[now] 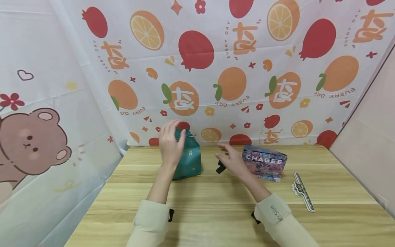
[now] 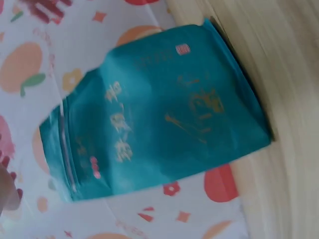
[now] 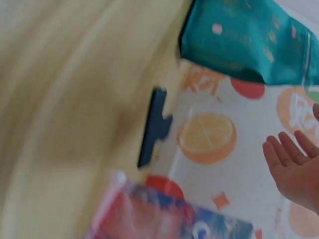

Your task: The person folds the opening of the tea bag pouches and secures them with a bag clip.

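A teal stand-up pouch [image 1: 189, 158] with small gold and pink print stands upright at the back of the table. My left hand [image 1: 170, 145] is raised by its left side and hides part of it; in the left wrist view, fingers [image 2: 10, 189] appear apart from the pouch top. My right hand [image 1: 236, 163] hovers with relaxed fingers between the pouch and a purple-blue printed CHAGEE bag [image 1: 265, 164]. A black sealing clip [image 1: 220, 168] lies near that hand on the table, partly hidden in the head view; the right wrist view shows the clip [image 3: 153, 127] untouched.
To the right on the wooden table [image 1: 210, 209] lies a long white and black clip [image 1: 303, 192]. A fruit-print cloth [image 1: 197, 82] hangs behind the table's back edge, and a bear-print cloth [image 1: 34, 147] hangs on the left.
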A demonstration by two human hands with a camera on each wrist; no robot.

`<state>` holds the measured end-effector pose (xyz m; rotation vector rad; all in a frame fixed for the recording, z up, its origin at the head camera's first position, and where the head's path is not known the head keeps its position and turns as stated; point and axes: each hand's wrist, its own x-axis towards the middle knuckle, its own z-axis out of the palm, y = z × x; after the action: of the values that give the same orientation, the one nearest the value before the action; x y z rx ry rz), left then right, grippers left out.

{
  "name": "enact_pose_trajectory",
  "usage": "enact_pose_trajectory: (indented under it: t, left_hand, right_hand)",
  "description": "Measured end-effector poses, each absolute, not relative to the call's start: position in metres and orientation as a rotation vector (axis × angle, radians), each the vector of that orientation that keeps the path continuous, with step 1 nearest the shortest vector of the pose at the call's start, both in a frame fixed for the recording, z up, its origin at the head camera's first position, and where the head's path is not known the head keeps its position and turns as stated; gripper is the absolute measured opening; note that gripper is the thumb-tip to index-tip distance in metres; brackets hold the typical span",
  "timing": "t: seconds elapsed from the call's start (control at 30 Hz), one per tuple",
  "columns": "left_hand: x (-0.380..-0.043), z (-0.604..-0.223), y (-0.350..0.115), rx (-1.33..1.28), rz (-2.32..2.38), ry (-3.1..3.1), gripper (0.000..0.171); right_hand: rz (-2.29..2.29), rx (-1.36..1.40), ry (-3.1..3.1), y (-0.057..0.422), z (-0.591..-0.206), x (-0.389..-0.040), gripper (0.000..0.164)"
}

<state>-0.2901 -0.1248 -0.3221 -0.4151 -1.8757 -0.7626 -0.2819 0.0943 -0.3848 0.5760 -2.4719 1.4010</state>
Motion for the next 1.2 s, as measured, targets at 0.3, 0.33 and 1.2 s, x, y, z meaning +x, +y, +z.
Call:
enact_pose_trajectory:
  t: [0.3,0.33,1.2]
  left_hand:
    - [-0.273,-0.342,-0.155,0.031,-1.229,-1.86,0.04]
    - [-0.272,-0.345,-0.157,0.065,-1.281,-1.864,0.041]
    - [-0.274,-0.37,-0.171,0.36,-1.756,-2.045,0.028]
  right_hand:
    - [1.764,0.463,-2.553,0.055,-0.411,-0.286,0.045]
    - [1.783,0.457,-2.56,0.052,-0.412,-0.286,0.047]
    - [1.929,0.625,-2.53,0.041,-0.418,-0.283,0.043]
